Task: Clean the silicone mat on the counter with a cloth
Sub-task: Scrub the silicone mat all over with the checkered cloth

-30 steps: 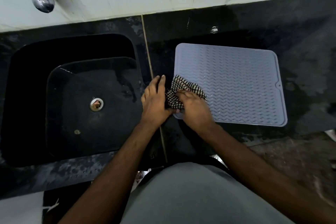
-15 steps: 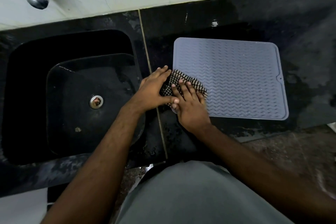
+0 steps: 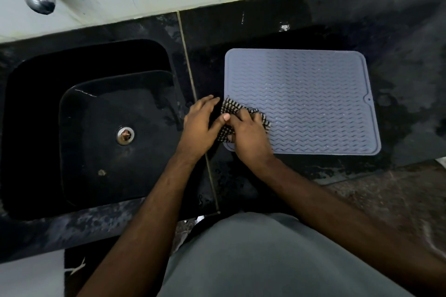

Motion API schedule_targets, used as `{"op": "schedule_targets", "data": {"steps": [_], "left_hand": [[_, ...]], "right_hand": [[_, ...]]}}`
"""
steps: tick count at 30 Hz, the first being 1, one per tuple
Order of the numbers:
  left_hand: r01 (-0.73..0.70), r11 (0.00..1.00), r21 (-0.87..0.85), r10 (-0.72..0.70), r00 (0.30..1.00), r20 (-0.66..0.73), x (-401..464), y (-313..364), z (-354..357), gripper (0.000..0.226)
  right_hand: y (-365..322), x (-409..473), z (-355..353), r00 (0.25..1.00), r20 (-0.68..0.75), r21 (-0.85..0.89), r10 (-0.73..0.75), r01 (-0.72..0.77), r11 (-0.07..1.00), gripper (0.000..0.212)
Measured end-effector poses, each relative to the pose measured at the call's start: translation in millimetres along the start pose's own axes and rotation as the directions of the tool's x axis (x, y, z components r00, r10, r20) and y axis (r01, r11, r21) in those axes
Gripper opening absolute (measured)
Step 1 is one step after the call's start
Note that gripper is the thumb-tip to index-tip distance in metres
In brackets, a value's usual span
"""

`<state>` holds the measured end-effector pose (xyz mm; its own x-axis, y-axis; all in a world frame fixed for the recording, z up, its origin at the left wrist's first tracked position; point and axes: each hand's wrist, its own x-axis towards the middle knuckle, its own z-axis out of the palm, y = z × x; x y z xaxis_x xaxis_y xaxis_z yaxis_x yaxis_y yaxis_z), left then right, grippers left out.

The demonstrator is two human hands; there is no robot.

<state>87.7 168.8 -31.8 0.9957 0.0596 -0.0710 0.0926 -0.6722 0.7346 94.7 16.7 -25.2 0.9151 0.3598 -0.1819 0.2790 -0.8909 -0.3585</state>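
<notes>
Head view, the only one. The silicone mat (image 3: 301, 101) lies flat on the black counter (image 3: 398, 38), right of centre in the frame, grey, with raised zigzag ridges and a low rim; a small hole sits at a notch on its right edge. The sink (image 3: 91, 128) fills the left half of the frame, the tap (image 3: 39, 0) at upper left.

The cloth (image 3: 229, 113), checked black and pale, is bunched at the mat's lower-left corner, partly over the mat's left edge. The right hand (image 3: 251, 135) is on top of it, fingers bent over the bunch and grasping it. The left hand (image 3: 201, 125) rests just beside it at centre frame, fingers fairly straight toward the cloth's upper edge, thumb touching the cloth; it does not seem to be clenched on anything.

Handling, as a guess:
- Mat looks thin, floppy and light; likely to creep or buckle under a hard sideways wipe, the more so as the counter around it looks wet.
- Best steadied by pressing flat on the near-left corner or rim, not lifted by an edge.
- Ridges would catch the cloth; wiping along them should run easier.
- Cloth is soft and limp; hold it as a wad under the palm.

Most of the mat's surface lies beyond the cloth.
</notes>
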Motion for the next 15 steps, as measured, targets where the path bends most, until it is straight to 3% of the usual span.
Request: {"op": "schedule_targets", "data": {"steps": [5, 9, 15], "left_hand": [[-0.029, 1.0, 0.004, 0.029, 0.999, 0.017, -1, 6, 11, 0.051], [-0.028, 1.0, 0.011, 0.027, 1.0, 0.004, 1, 7, 18, 0.046], [-0.045, 0.998, 0.035, 0.045, 0.999, 0.004, 7, 12, 23, 0.044]], "right_hand": [[13, -17, -4, 0.999, 0.039, 0.122, -0.023, 0.018, 0.992, 0.052], [8, -19, -1, 0.997, 0.07, 0.053, -0.017, 0.013, 0.999, 0.049], [25, -22, -15, 0.989, 0.135, 0.12, -0.062, 0.045, 0.992, 0.039]]}}
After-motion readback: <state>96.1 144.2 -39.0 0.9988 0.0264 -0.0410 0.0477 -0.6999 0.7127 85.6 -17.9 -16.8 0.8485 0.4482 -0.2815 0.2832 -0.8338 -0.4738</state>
